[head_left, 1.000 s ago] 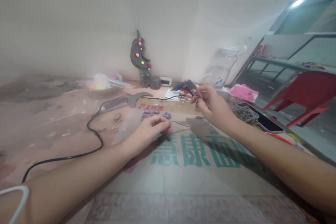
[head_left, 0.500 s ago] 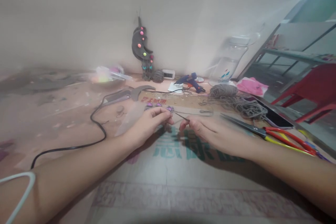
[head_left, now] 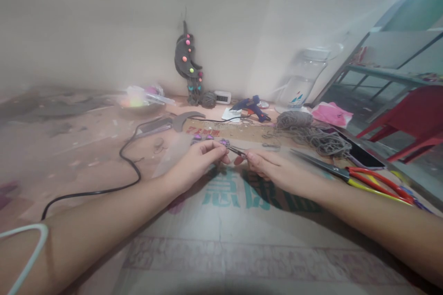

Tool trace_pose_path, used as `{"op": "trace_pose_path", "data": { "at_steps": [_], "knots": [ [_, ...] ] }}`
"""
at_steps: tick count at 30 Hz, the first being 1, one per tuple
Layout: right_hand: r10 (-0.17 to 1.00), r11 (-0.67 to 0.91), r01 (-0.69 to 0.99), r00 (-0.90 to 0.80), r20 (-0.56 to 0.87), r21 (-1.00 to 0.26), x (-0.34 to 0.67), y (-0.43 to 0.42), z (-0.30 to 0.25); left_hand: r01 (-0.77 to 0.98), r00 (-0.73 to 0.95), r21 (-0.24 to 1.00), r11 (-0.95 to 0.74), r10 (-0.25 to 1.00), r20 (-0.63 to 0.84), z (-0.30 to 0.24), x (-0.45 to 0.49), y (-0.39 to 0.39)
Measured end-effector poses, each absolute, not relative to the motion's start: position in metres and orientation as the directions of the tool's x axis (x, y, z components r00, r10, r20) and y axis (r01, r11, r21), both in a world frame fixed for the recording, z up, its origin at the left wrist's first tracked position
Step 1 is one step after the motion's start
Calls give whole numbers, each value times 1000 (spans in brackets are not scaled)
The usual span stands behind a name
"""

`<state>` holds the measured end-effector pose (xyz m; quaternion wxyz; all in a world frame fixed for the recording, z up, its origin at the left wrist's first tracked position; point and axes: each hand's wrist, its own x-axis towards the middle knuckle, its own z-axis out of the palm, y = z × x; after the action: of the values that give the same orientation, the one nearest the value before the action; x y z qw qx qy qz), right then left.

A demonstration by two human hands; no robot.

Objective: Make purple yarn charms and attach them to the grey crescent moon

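Observation:
My left hand (head_left: 204, 159) is closed in a pinch, thumb against forefinger; what lies between the fingertips is too small to make out. Just beyond them shows a small purple-and-grey flower-like piece (head_left: 224, 142); I cannot tell whether the fingers touch it. Two similar pieces, one of them a purple piece (head_left: 209, 137), lie behind the knuckles. My right hand (head_left: 261, 162) grips a slim, dark tweezer-like tool (head_left: 237, 151), its tip pointing left at the left fingertips. Under both hands spreads a translucent printed sheet (head_left: 194, 226).
Large red-and-yellow-handled scissors (head_left: 349, 174) lie by my right forearm. Behind are tangled grey yarn (head_left: 327, 142), a phone (head_left: 363, 152) and a blue glue gun (head_left: 252, 107). A black cable (head_left: 133, 163) curves along the left. A decorated grey crescent (head_left: 185, 57) stands against the wall.
The tool in my right hand has turned slightly and now shows two prongs rather than one thin line. My right fingers have closed in more around it; my left hand stays in place.

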<state>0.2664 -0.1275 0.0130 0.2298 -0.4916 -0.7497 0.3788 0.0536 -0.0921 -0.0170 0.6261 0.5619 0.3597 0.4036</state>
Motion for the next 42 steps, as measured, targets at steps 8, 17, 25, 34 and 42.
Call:
{"op": "trace_pose_path", "data": {
  "at_steps": [8,17,25,34,42],
  "knots": [
    [903,171,461,-426,-48,-871,268,-122,1,-56,450,998,40,893,-10,-16,54,-96],
    [897,127,418,-436,-77,-899,267,-120,-1,-38,467,999,34,884,-13,-15,53,-95],
    [898,97,414,-429,-100,-905,265,-123,1,-29,451,999,13,893,1,-16,54,-96],
    [895,48,372,-429,-126,-927,263,-122,2,-29,457,1000,11,889,3,-15,54,-97],
    [908,34,374,-399,-127,-927,262,-123,3,-32,473,999,15,881,2,-16,53,-94]
  ]
}}
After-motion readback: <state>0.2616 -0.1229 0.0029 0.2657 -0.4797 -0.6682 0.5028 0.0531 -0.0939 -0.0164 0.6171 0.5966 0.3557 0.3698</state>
